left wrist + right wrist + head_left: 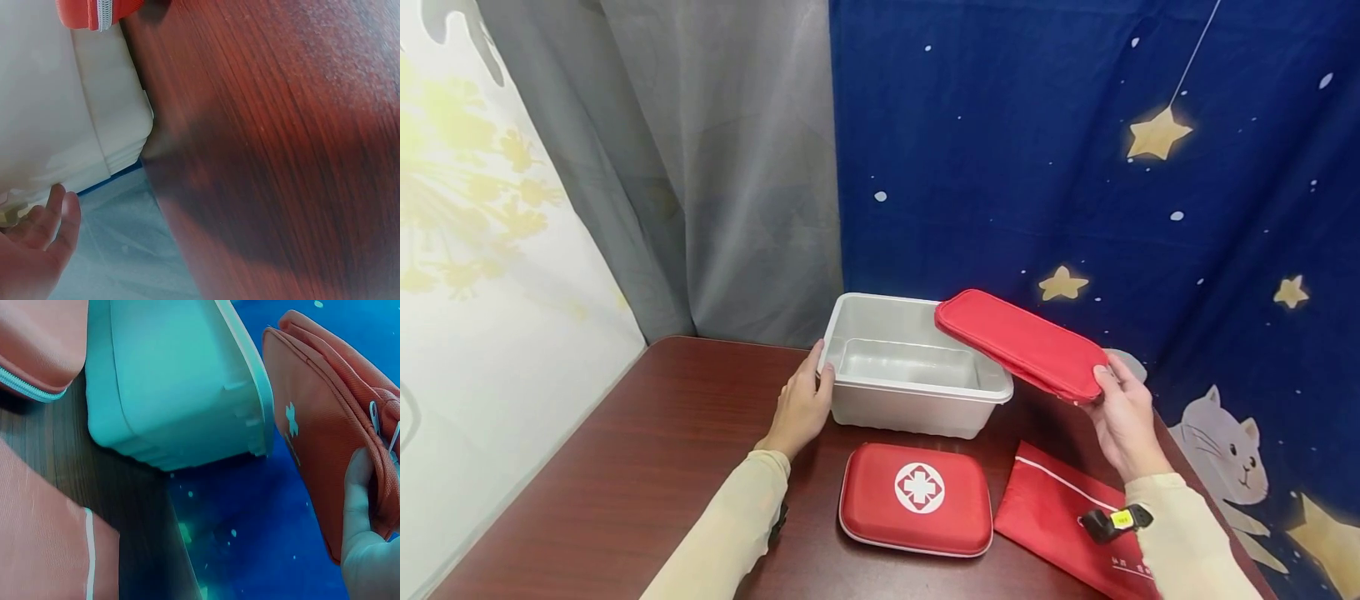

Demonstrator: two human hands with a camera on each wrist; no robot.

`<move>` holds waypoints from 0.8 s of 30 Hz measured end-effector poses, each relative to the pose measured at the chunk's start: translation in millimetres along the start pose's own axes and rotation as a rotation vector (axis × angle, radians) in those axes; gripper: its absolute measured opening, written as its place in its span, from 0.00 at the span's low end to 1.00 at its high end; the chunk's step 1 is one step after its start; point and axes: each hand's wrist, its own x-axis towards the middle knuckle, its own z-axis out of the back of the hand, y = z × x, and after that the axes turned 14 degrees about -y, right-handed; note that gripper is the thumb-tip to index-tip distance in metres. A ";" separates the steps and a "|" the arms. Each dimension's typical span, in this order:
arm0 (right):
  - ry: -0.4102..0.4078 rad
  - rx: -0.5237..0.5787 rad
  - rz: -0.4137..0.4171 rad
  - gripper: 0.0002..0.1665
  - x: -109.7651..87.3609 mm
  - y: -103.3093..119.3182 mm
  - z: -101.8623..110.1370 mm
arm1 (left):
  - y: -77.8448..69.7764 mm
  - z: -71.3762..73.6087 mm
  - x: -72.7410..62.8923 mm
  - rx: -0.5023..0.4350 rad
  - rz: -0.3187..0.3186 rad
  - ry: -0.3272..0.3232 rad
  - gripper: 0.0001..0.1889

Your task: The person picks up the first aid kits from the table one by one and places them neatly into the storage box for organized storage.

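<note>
My left hand (801, 408) rests against the left end of a light grey plastic bin (902, 408), near its front corner. In the left wrist view its visible fingers are fairly straight along the bin wall. My right hand (1123, 412) grips the near right end of a flat red zippered pouch (1022, 342), thumb on one face. The pouch is tilted in the air over the bin's right end. White marking and zipper pulls show on it in the right wrist view; its contents are hidden. The bin's visible inside holds nothing.
A red hard-shell first aid case (880, 500) with a white cross lies in front of the bin. To its right lies a flat red bag (1052, 508) with a white stripe, partly under the right forearm. A curtain (760, 167) hangs behind the brown table (647, 467).
</note>
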 end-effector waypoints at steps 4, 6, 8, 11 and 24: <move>-0.020 -0.069 -0.028 0.41 -0.6 -1.0 -14.2 | 0.4 0.8 -0.5 0.001 0.016 0.005 0.29; -0.028 -0.098 -0.045 0.42 -0.7 -1.5 -20.0 | 0.4 1.0 -0.5 0.003 0.021 0.008 0.29; -0.027 -0.122 -0.055 0.41 -1.4 -2.0 -24.9 | 0.3 1.1 -0.4 0.004 0.019 0.008 0.29; -0.017 -0.149 -0.055 0.41 -2.6 -3.0 -30.5 | -0.5 0.8 -0.5 0.003 0.021 0.006 0.29; -0.004 -0.220 -0.057 0.39 -4.5 -10.3 -51.2 | 0.2 -0.8 -0.6 0.000 0.025 0.007 0.28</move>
